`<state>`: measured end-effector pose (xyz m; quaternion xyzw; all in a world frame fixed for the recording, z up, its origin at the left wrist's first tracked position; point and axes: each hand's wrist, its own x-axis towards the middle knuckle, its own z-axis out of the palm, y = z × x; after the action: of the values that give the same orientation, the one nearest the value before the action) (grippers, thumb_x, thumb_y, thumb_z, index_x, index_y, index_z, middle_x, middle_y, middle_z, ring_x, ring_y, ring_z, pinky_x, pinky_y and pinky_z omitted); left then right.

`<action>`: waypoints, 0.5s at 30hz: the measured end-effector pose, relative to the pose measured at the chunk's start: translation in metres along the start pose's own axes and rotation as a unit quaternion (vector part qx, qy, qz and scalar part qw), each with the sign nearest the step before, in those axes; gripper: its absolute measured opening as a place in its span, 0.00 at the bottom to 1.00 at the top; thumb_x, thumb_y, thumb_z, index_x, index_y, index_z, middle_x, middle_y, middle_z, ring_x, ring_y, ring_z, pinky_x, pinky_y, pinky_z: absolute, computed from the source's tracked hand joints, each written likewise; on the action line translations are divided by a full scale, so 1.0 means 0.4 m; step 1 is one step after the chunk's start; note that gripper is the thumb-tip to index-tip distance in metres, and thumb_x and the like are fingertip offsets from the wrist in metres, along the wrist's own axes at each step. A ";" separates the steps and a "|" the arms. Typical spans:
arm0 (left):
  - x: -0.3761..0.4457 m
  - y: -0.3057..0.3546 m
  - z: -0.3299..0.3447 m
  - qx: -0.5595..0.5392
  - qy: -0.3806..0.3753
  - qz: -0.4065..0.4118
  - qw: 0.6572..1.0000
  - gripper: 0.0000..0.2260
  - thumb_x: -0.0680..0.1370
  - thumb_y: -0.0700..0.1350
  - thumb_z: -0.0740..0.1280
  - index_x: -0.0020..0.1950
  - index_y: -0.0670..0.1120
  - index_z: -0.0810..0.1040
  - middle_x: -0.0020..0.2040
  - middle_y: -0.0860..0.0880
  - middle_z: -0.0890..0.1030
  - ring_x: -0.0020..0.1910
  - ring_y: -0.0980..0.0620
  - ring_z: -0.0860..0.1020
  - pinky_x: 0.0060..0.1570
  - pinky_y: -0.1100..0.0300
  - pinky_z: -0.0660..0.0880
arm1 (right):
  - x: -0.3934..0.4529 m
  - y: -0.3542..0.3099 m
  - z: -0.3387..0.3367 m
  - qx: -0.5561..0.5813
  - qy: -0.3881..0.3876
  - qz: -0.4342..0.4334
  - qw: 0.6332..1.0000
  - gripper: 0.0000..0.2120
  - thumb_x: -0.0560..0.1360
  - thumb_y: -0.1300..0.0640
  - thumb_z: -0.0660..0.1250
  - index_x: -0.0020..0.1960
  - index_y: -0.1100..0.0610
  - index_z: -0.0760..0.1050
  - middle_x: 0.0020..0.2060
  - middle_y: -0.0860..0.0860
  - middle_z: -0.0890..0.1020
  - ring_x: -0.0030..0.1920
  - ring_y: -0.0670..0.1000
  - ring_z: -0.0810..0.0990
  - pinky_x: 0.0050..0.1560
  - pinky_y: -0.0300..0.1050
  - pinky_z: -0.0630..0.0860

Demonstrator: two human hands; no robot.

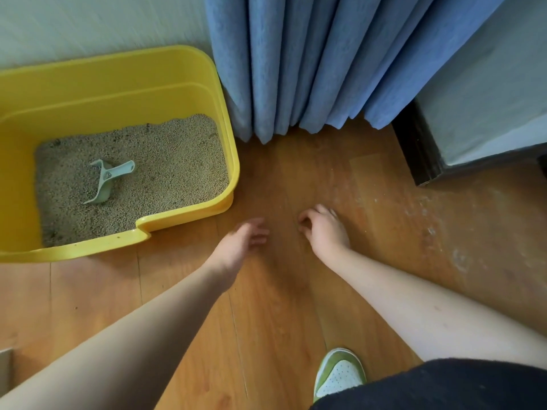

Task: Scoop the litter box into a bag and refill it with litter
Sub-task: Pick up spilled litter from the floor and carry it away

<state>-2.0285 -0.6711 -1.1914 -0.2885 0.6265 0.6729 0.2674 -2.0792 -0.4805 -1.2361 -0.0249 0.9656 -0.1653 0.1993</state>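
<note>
A yellow litter box (228,149) stands on the wooden floor at the left, against the wall. Grey-beige litter (165,173) covers its bottom. A pale green scoop (108,180) lies on the litter near the middle, handle pointing right. My left hand (244,241) reaches out over the floor just right of the box's front corner, fingers spread, holding nothing. My right hand (324,227) hovers beside it, a little farther right, with its fingers curled downward and nothing visibly in them. No bag is in view.
Blue curtains (325,63) hang behind the hands, down to the floor. A dark skirting and pale wall corner (420,152) stand at the right. Pale dust marks the floor (429,229) on the right. A green-and-white shoe (339,374) is at the bottom.
</note>
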 end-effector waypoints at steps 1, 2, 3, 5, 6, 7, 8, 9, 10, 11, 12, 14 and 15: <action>0.006 0.001 -0.002 -0.056 -0.005 -0.035 0.998 0.19 0.79 0.52 0.56 0.65 0.45 0.76 0.56 0.46 0.83 0.58 0.47 0.80 0.61 0.55 0.74 | 0.003 0.002 0.001 0.000 0.007 -0.001 1.000 0.08 0.77 0.55 0.66 0.55 0.50 0.78 0.53 0.49 0.76 0.58 0.54 0.72 0.54 0.48 0.74; 0.009 0.006 -0.004 -0.101 -0.012 -0.061 0.993 0.20 0.81 0.51 0.53 0.65 0.44 0.75 0.57 0.45 0.83 0.58 0.47 0.80 0.62 0.53 0.73 | 0.007 0.003 0.000 -0.001 0.011 -0.003 1.000 0.07 0.77 0.55 0.66 0.54 0.51 0.78 0.53 0.49 0.76 0.57 0.54 0.73 0.54 0.48 0.74; 0.014 0.008 -0.009 -0.137 -0.016 -0.080 0.987 0.20 0.82 0.51 0.50 0.66 0.44 0.75 0.58 0.43 0.82 0.59 0.46 0.79 0.62 0.52 0.73 | 0.010 0.002 0.000 -0.003 0.013 -0.003 1.000 0.07 0.77 0.55 0.66 0.54 0.51 0.79 0.53 0.49 0.76 0.57 0.54 0.73 0.53 0.48 0.74; 0.015 0.014 -0.014 -0.205 -0.019 -0.100 0.974 0.22 0.83 0.51 0.49 0.66 0.43 0.74 0.60 0.41 0.81 0.60 0.45 0.79 0.61 0.52 0.72 | 0.016 0.001 0.000 -0.010 0.014 -0.007 1.000 0.06 0.77 0.55 0.65 0.53 0.52 0.79 0.52 0.50 0.76 0.57 0.55 0.73 0.52 0.47 0.74; 0.015 0.015 -0.014 -0.231 -0.020 -0.104 0.967 0.22 0.83 0.51 0.49 0.66 0.42 0.74 0.60 0.41 0.81 0.60 0.45 0.78 0.60 0.52 0.72 | 0.018 0.000 0.001 -0.015 0.013 -0.009 1.000 0.06 0.77 0.56 0.65 0.52 0.52 0.79 0.51 0.50 0.75 0.57 0.55 0.73 0.51 0.47 0.74; 0.016 0.015 -0.015 -0.247 -0.019 -0.108 0.963 0.22 0.83 0.52 0.48 0.66 0.42 0.74 0.60 0.41 0.81 0.60 0.45 0.78 0.60 0.53 0.72 | 0.019 0.001 0.002 -0.020 0.009 -0.010 1.000 0.06 0.78 0.56 0.65 0.52 0.52 0.79 0.51 0.50 0.75 0.57 0.55 0.72 0.51 0.46 0.73; 0.017 0.015 -0.014 -0.262 -0.019 -0.112 0.958 0.23 0.83 0.52 0.48 0.66 0.41 0.74 0.60 0.40 0.81 0.60 0.45 0.78 0.59 0.53 0.72 | 0.018 0.002 0.000 -0.021 0.006 -0.012 1.000 0.06 0.78 0.56 0.64 0.52 0.52 0.79 0.51 0.51 0.75 0.58 0.55 0.72 0.51 0.46 0.73; 0.019 0.014 -0.013 -0.271 -0.016 -0.116 0.955 0.23 0.82 0.51 0.48 0.67 0.41 0.74 0.60 0.40 0.81 0.60 0.45 0.78 0.59 0.53 0.72 | 0.015 0.003 -0.002 -0.016 0.006 -0.014 1.000 0.06 0.78 0.56 0.64 0.51 0.52 0.79 0.51 0.50 0.75 0.59 0.55 0.72 0.51 0.46 0.73; 0.021 0.013 -0.012 -0.280 -0.015 -0.120 0.952 0.23 0.82 0.51 0.48 0.67 0.40 0.73 0.61 0.40 0.80 0.60 0.44 0.78 0.59 0.53 0.72 | 0.012 0.002 -0.007 -0.004 0.011 -0.019 1.000 0.05 0.78 0.56 0.64 0.51 0.52 0.79 0.51 0.50 0.76 0.59 0.55 0.72 0.51 0.47 0.74; 0.023 0.011 -0.011 -0.284 -0.014 -0.126 0.950 0.24 0.82 0.51 0.48 0.68 0.40 0.73 0.61 0.39 0.80 0.60 0.44 0.78 0.59 0.53 0.72 | 0.006 -0.001 -0.015 0.014 0.019 -0.027 0.999 0.05 0.78 0.55 0.64 0.50 0.52 0.78 0.52 0.49 0.76 0.58 0.53 0.73 0.52 0.47 0.74; 0.023 0.010 -0.008 -0.287 -0.016 -0.132 0.949 0.24 0.82 0.51 0.48 0.68 0.39 0.73 0.61 0.39 0.80 0.60 0.44 0.78 0.59 0.53 0.72 | -0.004 -0.008 -0.026 0.034 0.027 -0.040 0.998 0.05 0.78 0.54 0.65 0.50 0.52 0.78 0.52 0.48 0.76 0.57 0.52 0.73 0.52 0.47 0.74; 0.020 0.008 0.006 -0.284 -0.029 -0.142 0.948 0.24 0.83 0.51 0.49 0.67 0.38 0.73 0.61 0.38 0.80 0.60 0.43 0.79 0.60 0.52 0.73 | -0.035 -0.030 -0.049 0.063 0.035 -0.092 0.993 0.05 0.77 0.52 0.65 0.50 0.52 0.78 0.52 0.46 0.76 0.56 0.49 0.72 0.54 0.45 0.72; 0.016 0.007 0.016 -0.278 -0.040 -0.146 0.949 0.23 0.83 0.51 0.49 0.66 0.38 0.74 0.60 0.38 0.80 0.59 0.42 0.79 0.61 0.51 0.73 | -0.055 -0.042 -0.058 0.066 0.037 -0.122 0.990 0.05 0.77 0.52 0.65 0.50 0.52 0.78 0.52 0.46 0.76 0.55 0.48 0.71 0.55 0.44 0.70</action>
<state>-2.0355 -0.6648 -1.1938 -0.4126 0.3550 0.7847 0.2965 -2.0685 -0.4866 -1.2022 -0.1232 0.9490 -0.2525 0.1427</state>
